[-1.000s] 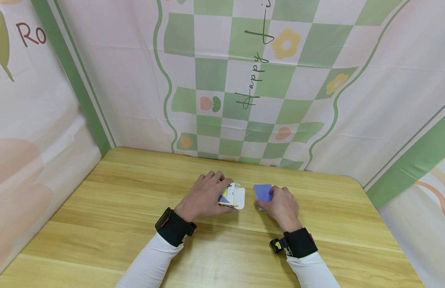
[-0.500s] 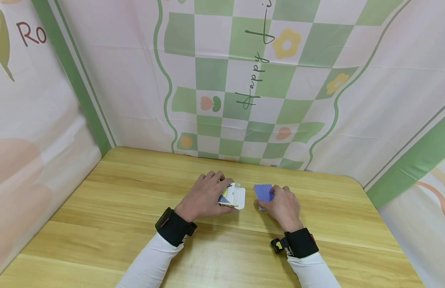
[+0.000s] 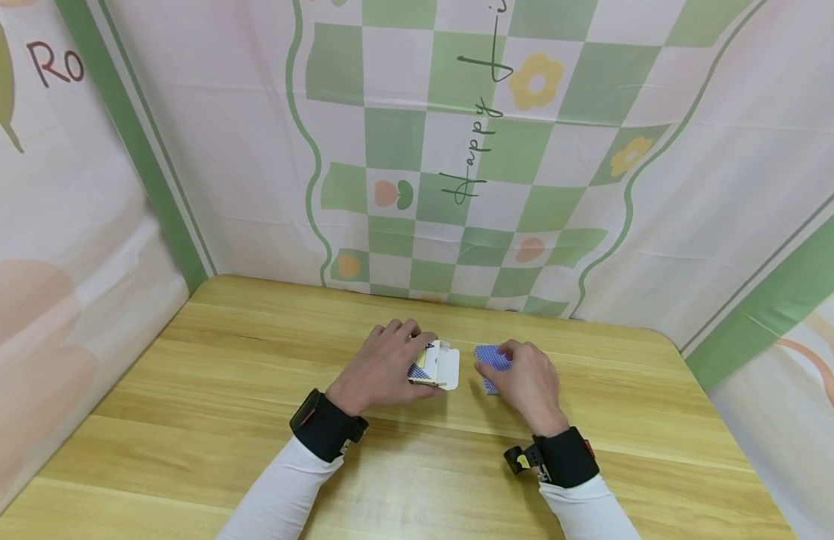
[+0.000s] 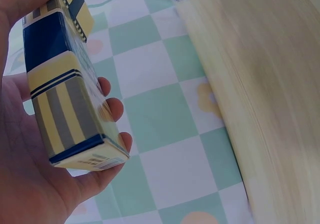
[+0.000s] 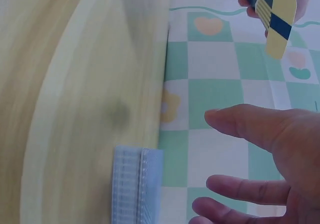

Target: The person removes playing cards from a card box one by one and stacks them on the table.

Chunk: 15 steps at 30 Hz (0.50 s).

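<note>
My left hand (image 3: 379, 371) grips a playing card box (image 3: 433, 364) by its sides, and its white end flap stands out toward the right. Close up in the left wrist view, the box (image 4: 70, 94) shows cream, grey and dark blue bands, with fingertips and thumb around it. Right of the box, a blue-backed deck of playing cards (image 3: 490, 355) lies on the table. Over the deck's right part is my right hand (image 3: 530, 382), partly covering it. The right wrist view has that hand's thumb and fingers (image 5: 245, 191) spread and holding nothing, apart from the deck (image 5: 134, 189).
Both hands work over a wooden table (image 3: 214, 390). Behind its back edge hangs a curtain (image 3: 403, 142) with green checks and flowers, and more printed cloth (image 3: 73, 247) runs along the left side.
My right hand's thumb and fingers have come up off the edges of the deck, which stays where it was. The left hand keeps its hold on the box, almost still.
</note>
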{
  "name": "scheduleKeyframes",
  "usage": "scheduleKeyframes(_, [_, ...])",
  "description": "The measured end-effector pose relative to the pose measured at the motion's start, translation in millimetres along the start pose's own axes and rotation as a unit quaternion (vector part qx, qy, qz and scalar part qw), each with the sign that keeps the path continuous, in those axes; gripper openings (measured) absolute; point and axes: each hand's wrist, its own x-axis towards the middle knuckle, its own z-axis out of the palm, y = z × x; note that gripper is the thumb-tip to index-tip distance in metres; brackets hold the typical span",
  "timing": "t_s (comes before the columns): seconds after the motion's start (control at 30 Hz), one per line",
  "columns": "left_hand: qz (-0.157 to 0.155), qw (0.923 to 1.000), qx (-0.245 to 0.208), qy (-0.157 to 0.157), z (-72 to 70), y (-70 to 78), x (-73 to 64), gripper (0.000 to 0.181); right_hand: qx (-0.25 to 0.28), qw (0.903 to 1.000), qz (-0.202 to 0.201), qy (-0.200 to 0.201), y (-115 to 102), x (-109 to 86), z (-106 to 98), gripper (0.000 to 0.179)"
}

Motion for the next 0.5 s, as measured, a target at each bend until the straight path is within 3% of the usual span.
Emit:
scheduleKeyframes(0.3, [0.007,0.9987,-0.036,0.035,1.2,-0.8,1.2,0.078,0.024,0.9997,-0.001,-0.01,-4.1,-0.7,-4.3,0.046])
scheduleKeyframes(0.5, [0.013,0.993,-0.086,0.081,0.6,2.0,5.4,0.076,0.034,0.9993,-0.01,-0.012,-4.9,-1.1,-5.5,0.044])
